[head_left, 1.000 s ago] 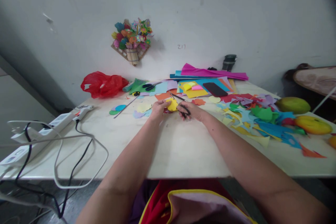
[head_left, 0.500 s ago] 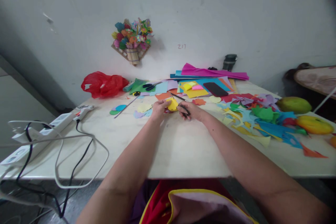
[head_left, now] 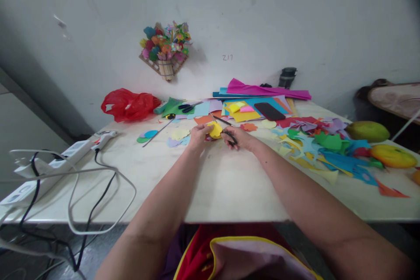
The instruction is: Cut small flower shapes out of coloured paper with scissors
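My left hand (head_left: 198,134) pinches the left edge of a small yellow paper flower (head_left: 215,130) with a scalloped outline. Black-handled scissors (head_left: 232,138) are in my right hand (head_left: 241,137), fingers wrapped round the handles, right beside the flower. Whether the blades touch the paper I cannot make out. Just beyond the hands lies a dark pencil-like stick (head_left: 222,120). An orange paper flower (head_left: 248,127) rests to the right of the scissors, and pale yellow paper shapes (head_left: 180,134) lie left of my left hand.
Colourful paper scraps (head_left: 315,148) and mangoes (head_left: 393,156) cover the right side. Paper sheets (head_left: 249,115), a phone (head_left: 269,111) and a second pair of scissors (head_left: 187,108) lie at the back. Left are a red plastic bag (head_left: 131,106) and a power strip (head_left: 49,175) with cables.
The yellow flower and the scissors have shifted only very slightly between my hands. Both hands keep their hold, and the rest of the table looks the same.
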The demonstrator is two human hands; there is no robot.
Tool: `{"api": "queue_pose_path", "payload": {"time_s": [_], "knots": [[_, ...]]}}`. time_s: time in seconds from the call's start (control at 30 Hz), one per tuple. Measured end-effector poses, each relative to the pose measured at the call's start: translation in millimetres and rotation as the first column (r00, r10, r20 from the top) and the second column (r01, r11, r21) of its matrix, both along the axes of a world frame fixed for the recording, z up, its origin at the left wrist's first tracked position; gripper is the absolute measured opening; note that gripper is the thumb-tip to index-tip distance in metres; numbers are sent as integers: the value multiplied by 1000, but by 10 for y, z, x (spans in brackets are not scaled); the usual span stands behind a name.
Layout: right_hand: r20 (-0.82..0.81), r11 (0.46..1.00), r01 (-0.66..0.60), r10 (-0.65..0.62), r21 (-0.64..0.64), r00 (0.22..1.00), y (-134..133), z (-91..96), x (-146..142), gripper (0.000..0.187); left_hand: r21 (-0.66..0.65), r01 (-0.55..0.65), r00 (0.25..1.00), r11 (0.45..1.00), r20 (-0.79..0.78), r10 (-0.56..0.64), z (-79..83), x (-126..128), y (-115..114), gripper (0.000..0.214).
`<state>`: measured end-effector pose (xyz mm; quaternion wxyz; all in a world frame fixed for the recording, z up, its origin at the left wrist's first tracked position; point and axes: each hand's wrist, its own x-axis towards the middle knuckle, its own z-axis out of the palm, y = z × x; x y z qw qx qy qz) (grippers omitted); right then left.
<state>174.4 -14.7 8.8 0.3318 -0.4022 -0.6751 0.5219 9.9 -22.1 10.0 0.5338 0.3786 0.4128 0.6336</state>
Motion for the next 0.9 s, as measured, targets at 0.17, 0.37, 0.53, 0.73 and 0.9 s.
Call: {"api": "queue_pose_path", "payload": {"time_s": [0.17,0.37,0.53,0.73,0.9], "knots": [[2,1000,-2,2,9,1000,30,-29,-1,22,5,8,1000,1000,0,-8,-11,-7,8,31],[1,1000,8,-8,2,1000,18,-16,-9,20,4,12,1000,1000,7,-12,-8,-7,4,31],[2,1000,23,-23,-7,1000,-32,36,-13,19,18,17,1000,1000,24,-18,-19,-9,11,32],[-21,999,6,-6,-34,1000,-51,70,-15,22,11,17,999,1000,32,-18,-23,-14,16,32],[-32,997,7,-9,-74,999,-70,97,-29,24,1,0,999,1000,39,0,-26,-25,27,32]]}}
